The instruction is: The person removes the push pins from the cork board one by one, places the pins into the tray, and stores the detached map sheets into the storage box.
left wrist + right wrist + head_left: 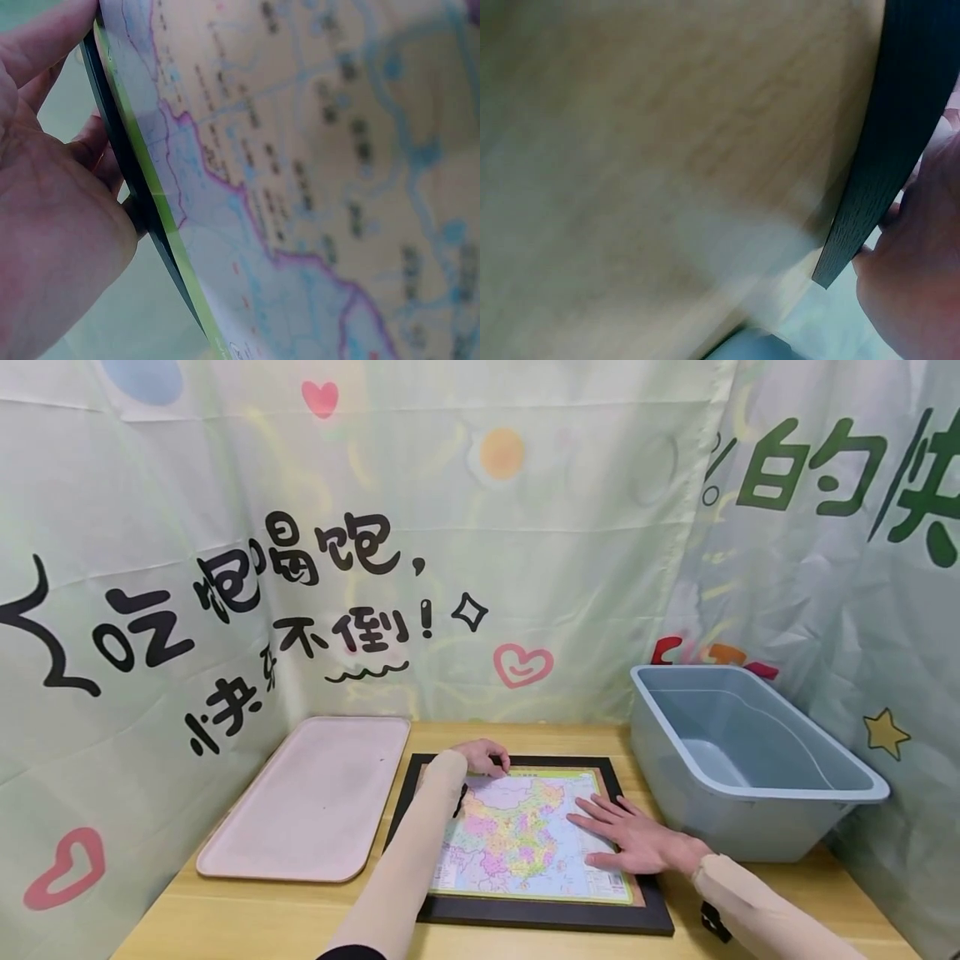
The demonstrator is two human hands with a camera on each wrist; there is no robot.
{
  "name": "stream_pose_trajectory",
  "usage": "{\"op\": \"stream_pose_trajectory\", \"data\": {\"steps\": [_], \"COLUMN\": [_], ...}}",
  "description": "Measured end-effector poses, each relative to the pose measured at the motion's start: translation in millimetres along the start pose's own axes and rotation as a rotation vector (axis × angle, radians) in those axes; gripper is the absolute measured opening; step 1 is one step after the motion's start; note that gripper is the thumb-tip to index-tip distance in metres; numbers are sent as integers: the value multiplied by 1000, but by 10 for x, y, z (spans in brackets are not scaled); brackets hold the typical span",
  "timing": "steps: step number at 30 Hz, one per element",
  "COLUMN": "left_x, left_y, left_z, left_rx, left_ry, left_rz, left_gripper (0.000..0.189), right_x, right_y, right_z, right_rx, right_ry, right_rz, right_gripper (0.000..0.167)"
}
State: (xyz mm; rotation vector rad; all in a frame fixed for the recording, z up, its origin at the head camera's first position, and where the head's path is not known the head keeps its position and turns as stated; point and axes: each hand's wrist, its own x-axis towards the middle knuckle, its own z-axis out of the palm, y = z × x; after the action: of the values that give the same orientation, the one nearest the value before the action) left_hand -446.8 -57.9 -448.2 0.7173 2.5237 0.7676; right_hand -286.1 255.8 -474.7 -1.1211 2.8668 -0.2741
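A colourful map of China (510,835) lies within a black frame (540,914) on the wooden table, with a brown strip of backing showing along its right edge. Fingers bent, my left hand (483,756) is at the top edge of the map; its fingertips are partly hidden. The left wrist view has this hand (60,195) beside the map's green border and the dark frame edge. Over the map's right side, my right hand (637,839) rests with its fingers spread. The right wrist view catches part of that hand (915,255) beside the black frame edge.
To the left lies a pale pink tray (307,802). A blue-grey plastic tub (735,810) stands at the right, close to my right hand. Printed curtains (465,560) hang behind the wooden table (525,735) and at its sides.
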Motion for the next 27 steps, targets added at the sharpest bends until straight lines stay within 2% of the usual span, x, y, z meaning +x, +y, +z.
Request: {"op": "stream_pose_trajectory", "data": {"steps": [6,14,19,27], "left_x": [-156,-137,-166,-160], "left_y": [141,103,108,110], "left_z": [-4,-15,-16,-11], "left_rx": [3,26,-4,-3], "left_ry": [14,14,20,26], "left_rz": [15,19,31,3], "left_gripper": [12,14,17,14], "right_x": [-7,1,7,5], "right_y": [5,-10,-1,-1], "right_z": [-6,-20,-21,-3], "right_rx": [1,-7,-9,0], "right_ry": [-6,-1,0,-1], "right_rz": [2,-3,-5,2], "right_gripper": [63,63,63,63]}}
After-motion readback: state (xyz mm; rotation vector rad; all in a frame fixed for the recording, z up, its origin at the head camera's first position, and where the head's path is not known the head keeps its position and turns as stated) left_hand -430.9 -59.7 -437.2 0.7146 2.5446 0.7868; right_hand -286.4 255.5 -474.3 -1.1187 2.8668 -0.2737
